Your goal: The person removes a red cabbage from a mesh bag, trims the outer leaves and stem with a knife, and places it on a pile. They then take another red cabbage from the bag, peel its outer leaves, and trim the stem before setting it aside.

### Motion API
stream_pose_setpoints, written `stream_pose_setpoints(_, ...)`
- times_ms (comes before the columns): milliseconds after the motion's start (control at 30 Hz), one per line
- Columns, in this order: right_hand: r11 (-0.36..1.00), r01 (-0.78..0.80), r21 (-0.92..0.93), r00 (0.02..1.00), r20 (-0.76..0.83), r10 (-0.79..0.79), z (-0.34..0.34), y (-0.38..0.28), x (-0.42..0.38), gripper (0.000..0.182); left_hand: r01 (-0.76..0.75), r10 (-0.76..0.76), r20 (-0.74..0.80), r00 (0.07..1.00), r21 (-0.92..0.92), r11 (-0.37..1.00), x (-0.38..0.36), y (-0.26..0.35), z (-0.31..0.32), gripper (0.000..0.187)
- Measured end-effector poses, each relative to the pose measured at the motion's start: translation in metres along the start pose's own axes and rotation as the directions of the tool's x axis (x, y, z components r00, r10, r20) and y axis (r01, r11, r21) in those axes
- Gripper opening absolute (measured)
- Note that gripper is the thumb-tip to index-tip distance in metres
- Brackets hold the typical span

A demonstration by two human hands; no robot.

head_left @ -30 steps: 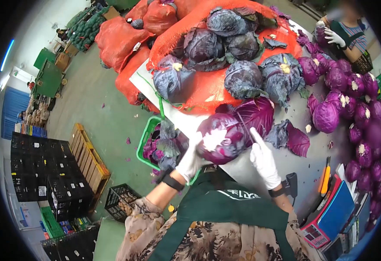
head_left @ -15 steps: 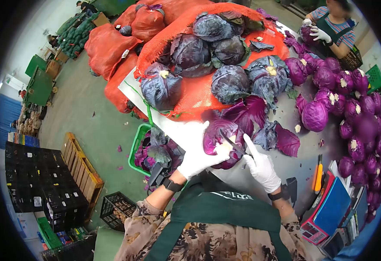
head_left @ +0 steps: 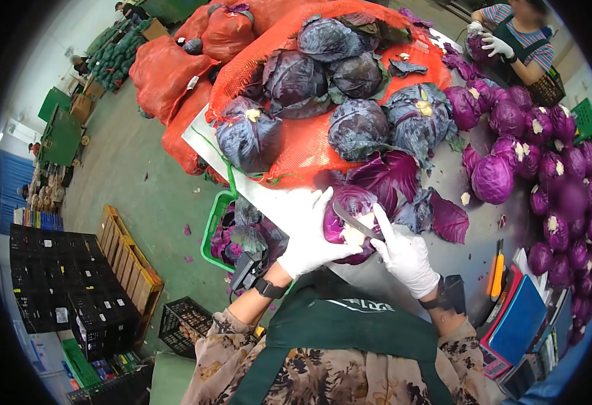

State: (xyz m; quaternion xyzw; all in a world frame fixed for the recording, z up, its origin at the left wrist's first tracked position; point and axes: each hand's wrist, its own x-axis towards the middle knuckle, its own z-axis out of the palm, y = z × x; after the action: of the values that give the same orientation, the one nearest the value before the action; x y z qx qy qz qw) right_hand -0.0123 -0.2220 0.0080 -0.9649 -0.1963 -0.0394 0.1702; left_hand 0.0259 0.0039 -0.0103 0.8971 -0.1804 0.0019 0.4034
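Where knife [head_left: 354, 220] meets round, glossy cabbage [head_left: 351, 206]

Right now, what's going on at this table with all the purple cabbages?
A person in white gloves is trimming a red cabbage. The left hand cradles it against the table edge while the right hand holds a knife with the blade across its pale stem end. Untrimmed heads lie on an orange mesh sack, trimmed ones are piled to the right, and loose leaves fill a green crate below. Another person handles a cabbage at the far end.

Knife [head_left: 355, 221] now laid flatter across the red cabbage [head_left: 350, 214] stem; right hand [head_left: 404, 255] shifted closer, cabbage turned slightly.
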Motion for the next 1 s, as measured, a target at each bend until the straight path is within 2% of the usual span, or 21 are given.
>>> stream_pose_setpoints(67,0.998,0.010,-0.056,0.996,-0.088,-0.015,0.008,-0.002,0.003,0.071,-0.018,0.018,0.007,1.000,0.012,1.000,-0.001,-0.001,0.002,0.114)
stream_pose_setpoints(167,0.998,-0.017,-0.058,0.993,-0.114,0.010,0.011,-0.004,0.005,0.068,-0.043,0.043,0.005,0.999,0.006,0.999,0.000,-0.001,0.000,0.116)
stream_pose_setpoints(267,0.998,0.042,-0.046,0.990,-0.134,-0.048,0.008,0.006,0.009,0.062,-0.054,0.054,0.007,0.999,0.032,0.998,0.001,0.001,-0.001,0.116)
stream_pose_setpoints(400,0.996,0.029,-0.081,0.996,-0.084,-0.036,-0.003,0.019,0.020,0.052,-0.061,0.062,-0.018,0.998,0.055,0.997,0.003,0.003,-0.002,0.115)
stream_pose_setpoints(467,0.967,0.036,0.254,0.897,-0.435,0.080,0.018,0.035,0.029,0.039,-0.003,0.003,0.034,0.999,0.009,1.000,0.004,0.002,-0.003,0.116)
stream_pose_setpoints(500,0.781,-0.342,0.523,0.854,-0.173,0.490,0.013,0.051,0.030,0.032,-0.009,0.008,0.066,0.998,0.011,1.000,-0.001,0.004,-0.006,0.117)
stream_pose_setpoints(533,0.817,-0.282,0.503,0.838,-0.285,0.465,0.005,0.070,0.034,0.031,-0.021,0.019,0.095,0.995,0.020,1.000,-0.005,0.006,-0.010,0.118)
stream_pose_setpoints(600,0.705,-0.409,0.579,0.852,-0.035,0.523,-0.017,0.076,0.030,0.031,0.019,-0.023,0.127,0.992,0.037,0.999,-0.009,0.008,-0.009,0.120)
stream_pose_setpoints(633,0.764,-0.253,0.594,0.905,-0.133,0.403,-0.021,0.060,0.030,0.034,0.009,-0.017,0.126,0.992,0.059,0.998,-0.007,0.008,-0.007,0.121)
stream_pose_setpoints(667,0.785,-0.205,0.585,0.943,-0.098,0.319,-0.023,0.043,0.027,0.044,-0.011,0.001,0.119,0.993,0.082,0.997,-0.002,0.008,-0.006,0.121)
stream_pose_setpoints(733,0.940,-0.157,0.304,0.987,0.075,0.141,-0.028,0.017,0.020,0.058,-0.046,0.038,0.092,0.995,0.087,0.995,0.003,0.006,-0.007,0.120)
stream_pose_setpoints(833,0.988,0.040,0.146,0.997,-0.077,-0.029,-0.004,0.004,0.007,0.069,-0.084,0.081,0.056,0.995,0.063,0.994,0.002,-0.003,-0.008,0.118)
stream_pose_setpoints(1000,0.995,-0.072,0.070,0.997,0.014,0.071,0.000,0.002,0.002,0.069,-0.073,0.067,0.075,0.995,0.073,0.995,0.004,0.003,-0.009,0.118)
